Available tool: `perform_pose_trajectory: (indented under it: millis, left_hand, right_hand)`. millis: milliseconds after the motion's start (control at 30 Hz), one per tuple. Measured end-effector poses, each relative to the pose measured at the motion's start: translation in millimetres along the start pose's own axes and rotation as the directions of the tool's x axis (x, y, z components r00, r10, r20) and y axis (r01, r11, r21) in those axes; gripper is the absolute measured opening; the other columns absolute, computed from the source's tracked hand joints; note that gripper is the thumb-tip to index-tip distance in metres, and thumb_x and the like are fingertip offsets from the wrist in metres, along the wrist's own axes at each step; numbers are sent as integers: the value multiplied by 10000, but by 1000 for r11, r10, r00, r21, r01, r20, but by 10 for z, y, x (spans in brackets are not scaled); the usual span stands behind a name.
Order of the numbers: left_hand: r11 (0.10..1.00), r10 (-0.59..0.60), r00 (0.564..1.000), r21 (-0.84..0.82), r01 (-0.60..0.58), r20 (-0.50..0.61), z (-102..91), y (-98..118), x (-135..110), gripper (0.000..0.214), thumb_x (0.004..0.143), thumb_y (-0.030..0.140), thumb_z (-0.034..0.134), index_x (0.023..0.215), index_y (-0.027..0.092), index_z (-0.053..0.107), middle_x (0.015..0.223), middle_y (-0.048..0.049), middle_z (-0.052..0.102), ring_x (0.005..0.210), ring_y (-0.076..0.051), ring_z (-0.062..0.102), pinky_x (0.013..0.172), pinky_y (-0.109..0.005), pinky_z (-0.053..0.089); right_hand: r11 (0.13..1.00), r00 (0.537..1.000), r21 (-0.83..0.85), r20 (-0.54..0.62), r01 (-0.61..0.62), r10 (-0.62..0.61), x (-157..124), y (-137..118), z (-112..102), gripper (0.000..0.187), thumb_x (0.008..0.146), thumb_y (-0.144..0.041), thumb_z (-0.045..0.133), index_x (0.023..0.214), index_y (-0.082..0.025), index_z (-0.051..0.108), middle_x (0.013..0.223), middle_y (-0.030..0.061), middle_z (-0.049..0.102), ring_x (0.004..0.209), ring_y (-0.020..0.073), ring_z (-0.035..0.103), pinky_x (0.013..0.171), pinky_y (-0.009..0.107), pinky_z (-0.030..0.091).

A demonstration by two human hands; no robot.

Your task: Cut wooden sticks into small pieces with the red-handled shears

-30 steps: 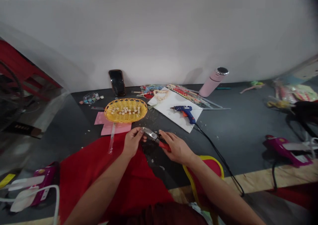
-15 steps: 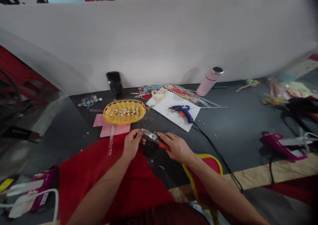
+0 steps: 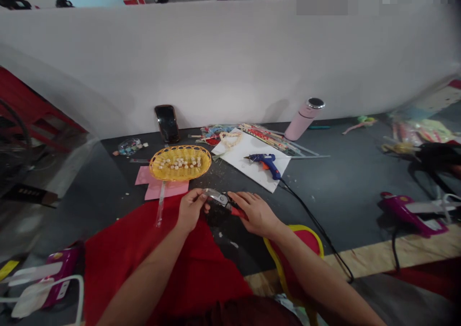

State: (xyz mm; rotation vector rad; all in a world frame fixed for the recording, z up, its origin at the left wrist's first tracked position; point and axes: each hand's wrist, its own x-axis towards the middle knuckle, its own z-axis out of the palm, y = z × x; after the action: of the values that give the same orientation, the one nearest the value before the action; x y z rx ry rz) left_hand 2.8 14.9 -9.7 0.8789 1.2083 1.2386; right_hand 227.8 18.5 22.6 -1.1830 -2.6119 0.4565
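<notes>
My right hand [image 3: 254, 213] grips the red handles of a pair of metal cutters [image 3: 220, 200], whose blades point left. My left hand [image 3: 191, 208] is pinched at the blade tips, holding something too small to make out. Both hands hover over the dark table just in front of a red cloth [image 3: 169, 261]. A yellow woven basket [image 3: 180, 162] with several small white pieces sits just beyond my left hand, on pink paper [image 3: 158, 187]. A clear stick [image 3: 160, 205] lies left of my left hand.
A blue glue gun [image 3: 265, 162] lies on white paper [image 3: 248, 152], its black cord [image 3: 317, 230] running toward me. A phone [image 3: 167, 123] and a pink bottle [image 3: 304, 118] lean by the white wall. Purple glue guns lie at the left [image 3: 54, 273] and right [image 3: 406, 211].
The hands and cutters stay almost still; the view has shifted slightly, and my left fingers remain pinched at the blade tips.
</notes>
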Motion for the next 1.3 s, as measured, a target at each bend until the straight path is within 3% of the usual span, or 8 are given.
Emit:
perform_pose_trajectory:
  millis: [133,333,533,700,833,1033,1300]
  left_hand:
    - [999,-39,998,33,37,49,-38,9,15,207,747,343,633,717,142,595,582,20,622,391,-65,484,387,-177,401]
    - [995,-30,997,97,24,70,-65,27,29,215,753,348,624,688,144,599,534,24,615,371,-66,484,388,-174,379]
    - [995,-11,998,96,6,57,-50,1,-1,233,762,364,622,683,147,592,499,27,597,364,-72,472,393,-183,386]
    - [995,41,999,94,-44,25,24,43,-44,225,766,372,620,760,148,605,563,21,627,402,-78,513,427,-191,421]
    - [990,77,997,115,-77,3,42,83,-63,203,754,347,639,760,146,618,482,41,577,399,-77,509,435,-180,417]
    - [989,37,999,140,-39,20,-6,50,-45,195,748,336,619,713,144,635,426,39,558,365,-90,498,409,-190,410]
    - [986,18,999,165,-24,40,-2,84,-39,186,747,316,622,680,143,636,425,34,560,359,-83,490,400,-179,394]
  right_hand:
    - [1000,1000,8,26,-10,10,1,0,-21,697,711,-158,501,1386,-195,334,1269,116,502,1086,250,480,920,388,380]
    - [997,999,55,-27,45,-44,-10,64,22,670,715,-135,490,1372,-181,364,1227,112,524,1068,234,494,935,370,403]
    - [997,999,72,-35,41,-39,-41,71,42,687,703,-95,470,1372,-209,361,1205,91,548,1059,208,524,916,329,433]
    - [999,999,43,-47,20,-18,-25,57,63,691,700,-93,469,1372,-207,359,1216,94,542,1061,217,520,921,346,428]
    - [1000,998,21,-56,15,-14,-2,36,60,684,711,-109,476,1377,-200,351,1220,98,531,1058,227,506,932,365,418]
    - [999,999,13,-11,40,-39,-7,21,18,724,696,-137,494,1396,-180,317,1273,113,487,1102,256,466,964,417,381]
    - [997,997,46,-34,64,-63,-3,63,40,696,709,-122,483,1385,-180,333,1230,123,515,1083,242,487,944,397,406]
